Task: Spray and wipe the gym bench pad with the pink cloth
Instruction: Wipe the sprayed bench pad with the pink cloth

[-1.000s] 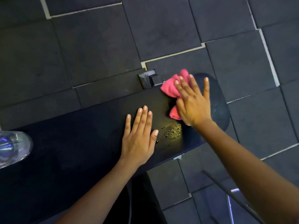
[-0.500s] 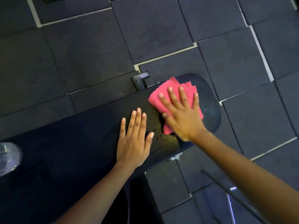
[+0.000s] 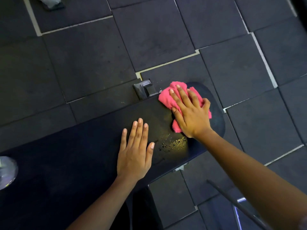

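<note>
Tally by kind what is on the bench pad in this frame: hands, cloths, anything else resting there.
Bare hands: 2 (left hand flat, right hand on cloth)
Crumpled pink cloth: 1
Clear rounded object at the black bench pad left edge: 1
Total: 4

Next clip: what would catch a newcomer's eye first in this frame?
The pink cloth stands out, pressed flat under the right hand near the rounded far end of the dark bench pad. Next, the lit patch of droplets just beside the left hand, which lies flat on the pad.
</note>
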The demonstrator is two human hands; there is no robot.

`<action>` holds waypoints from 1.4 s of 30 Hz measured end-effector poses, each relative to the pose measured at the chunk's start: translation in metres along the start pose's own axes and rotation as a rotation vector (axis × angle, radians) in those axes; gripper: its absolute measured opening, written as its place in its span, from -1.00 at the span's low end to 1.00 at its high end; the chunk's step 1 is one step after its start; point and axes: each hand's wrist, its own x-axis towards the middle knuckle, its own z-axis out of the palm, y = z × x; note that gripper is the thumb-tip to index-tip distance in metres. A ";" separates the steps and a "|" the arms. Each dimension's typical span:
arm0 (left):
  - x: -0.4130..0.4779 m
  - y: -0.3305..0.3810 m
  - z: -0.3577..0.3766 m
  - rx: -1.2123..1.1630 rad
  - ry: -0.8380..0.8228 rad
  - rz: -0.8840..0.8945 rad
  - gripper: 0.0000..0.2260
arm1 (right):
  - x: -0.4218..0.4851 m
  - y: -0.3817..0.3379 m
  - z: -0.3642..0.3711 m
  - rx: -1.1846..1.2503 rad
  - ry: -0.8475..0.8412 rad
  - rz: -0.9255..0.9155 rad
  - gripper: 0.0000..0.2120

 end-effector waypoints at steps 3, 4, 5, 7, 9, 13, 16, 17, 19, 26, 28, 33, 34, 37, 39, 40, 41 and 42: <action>0.001 0.000 0.000 -0.005 0.008 0.005 -0.48 | 0.004 0.026 0.001 0.067 0.043 0.226 -0.45; 0.002 -0.001 0.000 -0.008 0.007 0.005 -0.48 | 0.003 0.034 0.002 0.086 0.048 0.296 -0.45; 0.002 -0.001 0.000 -0.009 0.007 0.005 -0.48 | 0.000 0.040 0.004 0.106 0.048 0.356 -0.45; 0.002 -0.001 0.000 -0.007 0.003 0.006 -0.48 | -0.008 0.041 0.006 0.163 0.061 0.475 -0.43; 0.001 -0.001 0.001 -0.005 -0.001 0.003 -0.48 | -0.020 0.034 0.008 0.218 0.082 0.568 -0.42; 0.002 0.000 0.001 -0.012 -0.003 0.009 -0.46 | -0.050 0.017 0.014 0.264 0.074 0.667 -0.38; 0.001 0.000 0.001 -0.011 0.001 0.010 -0.45 | -0.072 0.000 0.024 0.254 0.064 0.743 -0.35; 0.001 0.000 0.001 -0.015 0.000 0.010 -0.45 | -0.079 -0.008 0.027 0.255 0.058 0.752 -0.34; 0.001 0.000 0.001 -0.027 0.003 0.011 -0.45 | -0.093 -0.029 0.032 0.266 0.047 0.714 -0.34; 0.000 0.000 0.001 -0.059 0.022 0.007 -0.45 | -0.098 -0.065 0.037 0.130 0.031 0.248 -0.41; -0.001 0.001 0.002 -0.064 0.027 -0.001 -0.46 | -0.070 -0.056 0.032 0.142 0.043 0.271 -0.41; 0.000 -0.003 0.002 -0.073 0.030 0.024 -0.47 | -0.045 -0.026 0.026 0.122 0.068 0.260 -0.41; -0.001 -0.003 0.002 -0.072 0.030 0.025 -0.47 | -0.047 -0.019 0.025 0.132 0.080 0.277 -0.41; -0.001 -0.002 0.002 -0.072 0.030 0.020 -0.47 | -0.063 -0.008 0.027 0.191 0.143 0.432 -0.38; 0.000 -0.003 0.003 -0.063 0.027 0.019 -0.47 | -0.083 -0.016 0.033 0.257 0.147 0.559 -0.36; 0.000 -0.003 0.003 -0.057 0.022 0.020 -0.46 | -0.093 -0.024 0.036 0.287 0.148 0.604 -0.35; 0.000 -0.002 0.003 -0.055 0.018 0.021 -0.46 | -0.102 -0.035 0.040 0.313 0.155 0.629 -0.35; 0.000 -0.002 0.002 -0.058 0.015 0.021 -0.46 | -0.110 -0.047 0.042 0.337 0.165 0.636 -0.35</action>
